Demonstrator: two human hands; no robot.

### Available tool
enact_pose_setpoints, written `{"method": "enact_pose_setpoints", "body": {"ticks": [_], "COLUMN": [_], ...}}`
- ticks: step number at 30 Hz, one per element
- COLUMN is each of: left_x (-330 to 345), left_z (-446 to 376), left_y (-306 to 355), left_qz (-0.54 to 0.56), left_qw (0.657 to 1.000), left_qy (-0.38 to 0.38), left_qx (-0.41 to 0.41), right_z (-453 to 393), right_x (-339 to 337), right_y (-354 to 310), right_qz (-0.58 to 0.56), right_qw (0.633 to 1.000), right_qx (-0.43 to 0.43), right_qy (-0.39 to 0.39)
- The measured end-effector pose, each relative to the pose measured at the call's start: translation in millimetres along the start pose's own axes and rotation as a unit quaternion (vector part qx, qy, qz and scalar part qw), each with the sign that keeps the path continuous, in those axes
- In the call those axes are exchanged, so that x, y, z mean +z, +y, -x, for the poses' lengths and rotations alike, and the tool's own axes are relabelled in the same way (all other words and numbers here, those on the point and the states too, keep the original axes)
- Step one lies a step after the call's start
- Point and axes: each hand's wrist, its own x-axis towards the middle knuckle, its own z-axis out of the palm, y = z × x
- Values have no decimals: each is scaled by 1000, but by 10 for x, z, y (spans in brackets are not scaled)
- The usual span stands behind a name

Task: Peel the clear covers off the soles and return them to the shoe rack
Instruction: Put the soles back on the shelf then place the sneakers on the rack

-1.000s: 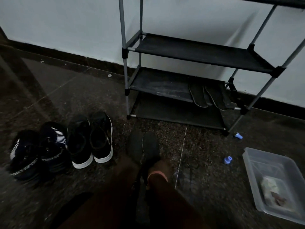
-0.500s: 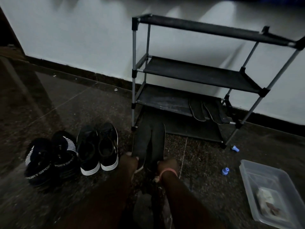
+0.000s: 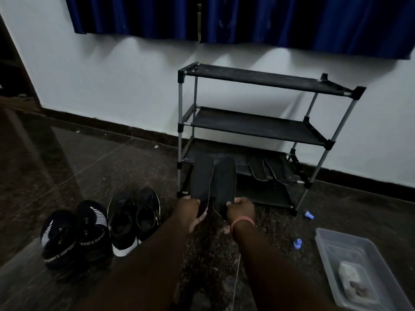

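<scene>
In the head view, the left hand (image 3: 189, 211) is closed around the heel end of a dark insole (image 3: 202, 176), and the right hand (image 3: 240, 209) is closed around the heel end of a second dark insole (image 3: 225, 178). The two insoles stand side by side, nearly touching, toes pointing up and away from the hands toward the shoe rack (image 3: 265, 124). A pink wristband (image 3: 242, 221) circles the right wrist. Whether any clear cover is on these insoles cannot be told in the dim light.

Just beyond the held insoles, the rack's lower shelf sits behind their toe ends. To the right of the grips, on that same shelf, another pair of insoles (image 3: 265, 168) lies flat, side by side. The upper two shelves show nothing on them.

Left of the left hand, a pair of black shoes with white soles (image 3: 132, 221) stands on the dark floor (image 3: 89, 171), and further left a pair of black striped sport shoes (image 3: 76, 234). Right of the right hand, two small blue caps (image 3: 298, 244) lie on the floor, and beyond them a clear plastic tub (image 3: 359, 265) holds a small packet.
</scene>
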Motion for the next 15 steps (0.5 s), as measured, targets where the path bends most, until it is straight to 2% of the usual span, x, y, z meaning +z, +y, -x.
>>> {"method": "enact_pose_setpoints", "body": {"ticks": [8,12,15], "left_x": [195,276,351], "left_z": [-157,-167,-291], "left_y": [407,559,679], "left_qz": [4,19,5], "left_qw": [998,999,1000], "left_qy": [55,23,9], "left_qx": [-29,-13,9], "right_z": [-270,-547,-742], "right_x": [-130,-73,-25], "right_y": [-187,-338,-496], "right_qz": [-27,-19,17], "right_qw": [1000,1000,999], "right_qx": [7,6,18], "right_qy": [5,-6,-42]}}
